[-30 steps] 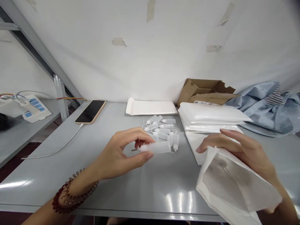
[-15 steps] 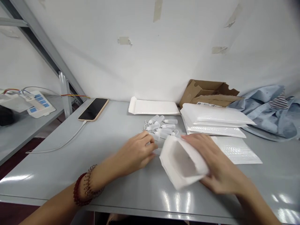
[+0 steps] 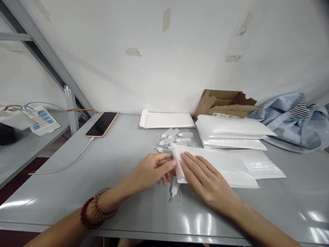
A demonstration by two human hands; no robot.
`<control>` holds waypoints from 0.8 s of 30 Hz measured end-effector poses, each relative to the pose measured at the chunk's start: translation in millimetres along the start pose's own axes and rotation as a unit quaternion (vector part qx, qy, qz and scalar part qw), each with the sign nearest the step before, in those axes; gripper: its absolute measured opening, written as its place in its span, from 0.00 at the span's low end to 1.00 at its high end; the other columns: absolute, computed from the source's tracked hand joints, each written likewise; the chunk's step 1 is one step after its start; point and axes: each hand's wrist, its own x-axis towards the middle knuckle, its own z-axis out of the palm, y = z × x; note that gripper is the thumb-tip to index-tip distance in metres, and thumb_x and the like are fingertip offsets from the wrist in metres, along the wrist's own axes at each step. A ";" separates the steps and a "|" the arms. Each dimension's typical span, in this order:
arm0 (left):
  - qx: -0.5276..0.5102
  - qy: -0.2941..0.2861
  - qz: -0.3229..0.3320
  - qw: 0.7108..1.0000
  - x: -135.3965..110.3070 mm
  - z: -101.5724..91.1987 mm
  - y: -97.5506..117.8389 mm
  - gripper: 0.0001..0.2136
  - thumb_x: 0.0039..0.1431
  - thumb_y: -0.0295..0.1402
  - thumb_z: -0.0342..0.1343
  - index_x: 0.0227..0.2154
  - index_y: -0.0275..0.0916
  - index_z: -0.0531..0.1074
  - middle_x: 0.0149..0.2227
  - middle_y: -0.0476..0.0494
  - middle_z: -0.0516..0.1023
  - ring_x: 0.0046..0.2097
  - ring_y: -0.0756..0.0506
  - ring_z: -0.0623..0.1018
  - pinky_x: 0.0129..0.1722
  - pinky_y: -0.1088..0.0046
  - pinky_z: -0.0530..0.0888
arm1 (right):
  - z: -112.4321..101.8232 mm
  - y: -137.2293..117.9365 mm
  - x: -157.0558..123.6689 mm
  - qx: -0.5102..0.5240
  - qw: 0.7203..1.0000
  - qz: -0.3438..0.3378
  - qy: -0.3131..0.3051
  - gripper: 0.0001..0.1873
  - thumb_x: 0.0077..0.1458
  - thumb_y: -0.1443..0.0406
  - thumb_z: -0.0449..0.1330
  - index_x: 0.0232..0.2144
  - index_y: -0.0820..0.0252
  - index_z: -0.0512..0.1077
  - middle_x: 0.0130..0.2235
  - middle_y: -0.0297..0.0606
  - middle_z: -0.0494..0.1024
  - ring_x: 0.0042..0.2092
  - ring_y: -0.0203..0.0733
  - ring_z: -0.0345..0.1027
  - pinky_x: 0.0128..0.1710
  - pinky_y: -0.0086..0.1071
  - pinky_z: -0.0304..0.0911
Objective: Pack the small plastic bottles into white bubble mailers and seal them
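Observation:
A white padded envelope (image 3: 221,169) lies flat on the table, its short left end folded into a flap. My left hand (image 3: 158,168) is at that end, thumb and fingers closed around the flap's edge. My right hand (image 3: 208,178) rests on top of the envelope, fingers stretched out flat beside the fold. A small clear plastic dropper bottle (image 3: 175,189) with a looped cap strap lies partly under the envelope's near left corner. Several more such bottles (image 3: 168,139) are heaped just behind it.
Another padded envelope (image 3: 168,120) lies near the wall. A stack of envelopes (image 3: 233,127) stands at right, before an open cardboard box (image 3: 226,101) and blue cloth (image 3: 290,120). One more envelope (image 3: 267,164) lies partly covered. A charging phone (image 3: 102,124) is at left.
The envelope was held up with its mouth open in my right hand; now it lies flat with its end folded. My right hand has flattened onto it, and my left hand has reached its edge.

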 end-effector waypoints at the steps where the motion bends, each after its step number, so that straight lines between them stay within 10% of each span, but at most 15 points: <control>1: -0.027 -0.012 -0.011 0.999 1.1 1.2 -1.4 0.14 0.60 0.41 0.51 0.39 0.35 0.71 0.27 0.48 0.75 0.26 0.51 0.74 0.25 0.77 0.72 | -1.2 -1.4 0.5 0.008 1.000 -0.010 0.021 0.17 0.55 0.75 0.51 0.47 0.79 0.67 0.49 0.62 0.72 0.55 0.59 0.63 0.46 0.45 0.69; 10: -0.089 -0.067 -0.072 0.991 -0.1 9.5 2.1 0.13 0.57 0.40 0.55 0.24 0.35 0.65 0.18 0.50 0.73 0.19 0.53 0.72 0.19 0.80 0.69 | -16.6 -12.7 6.7 0.083 0.988 -0.009 0.129 0.16 0.53 0.78 0.46 0.40 0.73 0.71 0.38 0.57 0.78 0.53 0.56 0.66 0.38 0.42 0.74; 13: 0.100 0.051 0.043 0.993 -4.4 10.9 -0.6 0.12 0.61 0.37 0.49 0.26 0.36 0.66 0.21 0.48 0.74 0.23 0.50 0.74 0.23 0.75 0.73 | -21.0 -10.6 4.7 0.085 0.990 -0.020 0.108 0.20 0.53 0.78 0.42 0.40 0.77 0.72 0.40 0.59 0.78 0.52 0.55 0.67 0.40 0.42 0.73; 18: 0.422 0.161 0.415 0.790 -7.0 9.7 -11.7 0.16 0.57 0.23 0.51 0.49 0.32 0.65 0.48 0.32 0.72 0.52 0.40 0.71 0.50 0.57 0.72 | -23.9 -5.9 -1.5 0.070 0.987 0.015 0.142 0.16 0.53 0.77 0.49 0.40 0.76 0.72 0.40 0.58 0.78 0.51 0.56 0.68 0.39 0.42 0.74; 24: 0.522 0.211 0.490 0.666 -6.6 9.4 -16.1 0.17 0.56 0.20 0.55 0.49 0.34 0.67 0.43 0.37 0.70 0.55 0.38 0.68 0.51 0.57 0.73 | -22.3 -26.2 -4.9 0.086 0.970 0.086 0.211 0.14 0.58 0.70 0.53 0.46 0.64 0.72 0.44 0.47 0.78 0.48 0.53 0.71 0.38 0.41 0.75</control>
